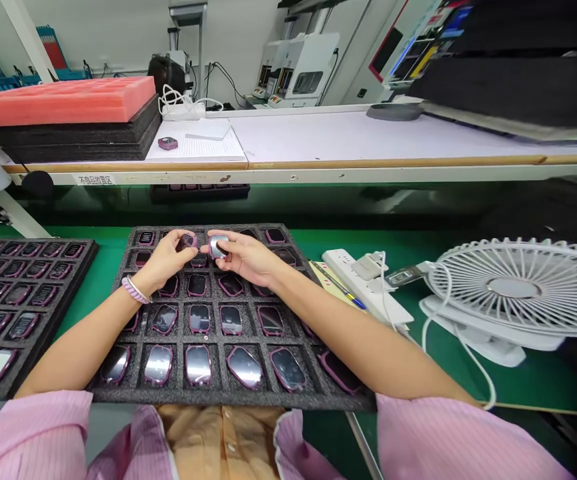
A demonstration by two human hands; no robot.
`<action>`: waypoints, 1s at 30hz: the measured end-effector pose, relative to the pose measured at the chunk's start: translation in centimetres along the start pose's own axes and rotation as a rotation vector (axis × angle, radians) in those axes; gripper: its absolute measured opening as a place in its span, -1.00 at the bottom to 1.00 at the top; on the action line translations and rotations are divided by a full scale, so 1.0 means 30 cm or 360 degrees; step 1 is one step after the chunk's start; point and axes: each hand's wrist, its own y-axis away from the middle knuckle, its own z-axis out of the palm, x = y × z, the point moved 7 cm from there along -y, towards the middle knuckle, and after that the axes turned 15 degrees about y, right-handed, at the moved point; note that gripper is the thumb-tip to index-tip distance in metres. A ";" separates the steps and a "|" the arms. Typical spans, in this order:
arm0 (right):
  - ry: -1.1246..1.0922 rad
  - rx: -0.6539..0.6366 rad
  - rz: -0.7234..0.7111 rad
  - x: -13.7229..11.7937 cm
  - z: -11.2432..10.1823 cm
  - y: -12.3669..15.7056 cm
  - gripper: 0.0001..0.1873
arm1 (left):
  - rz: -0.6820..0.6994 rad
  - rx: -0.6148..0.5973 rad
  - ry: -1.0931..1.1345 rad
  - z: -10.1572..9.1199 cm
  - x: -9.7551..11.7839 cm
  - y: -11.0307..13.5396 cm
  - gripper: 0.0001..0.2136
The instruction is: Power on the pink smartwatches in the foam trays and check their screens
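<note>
My left hand (171, 257), with a striped band at its wrist, pinches a small purple-rimmed watch case (187, 241) between thumb and fingers. Beside it, my right hand (245, 257) grips another watch case (217, 247) with a shiny silver face, thumb on its front. Both are held over the far rows of a black foam tray (215, 401). Rows of purple-rimmed, dark-faced watch cases (199, 319) lie in its square pockets. Some of them sit turned at an angle. My forearms and hands cover part of the tray.
Another foam tray (93, 248) of watch cases lies at the left. To the right are a white power strip (368, 283), a pen (341, 285) and a white fan (513, 288). Above runs a shelf (308, 143) with pink foam (68, 100) and a lone watch case (168, 143).
</note>
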 end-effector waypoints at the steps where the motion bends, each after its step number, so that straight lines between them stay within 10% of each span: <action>1: -0.0061 -0.0010 0.0017 0.014 0.007 0.007 -0.70 | 0.0026 0.0017 -0.0043 -0.001 -0.008 0.003 -0.71; 11: -0.0007 -0.0246 -0.0173 0.034 0.040 0.036 -0.35 | 0.0346 -0.0058 -0.0427 0.018 0.005 0.046 -0.71; 30: -0.0019 -0.0349 -0.0150 0.038 0.052 0.067 -0.31 | 0.0532 0.0031 -0.0562 0.031 0.028 0.088 -0.70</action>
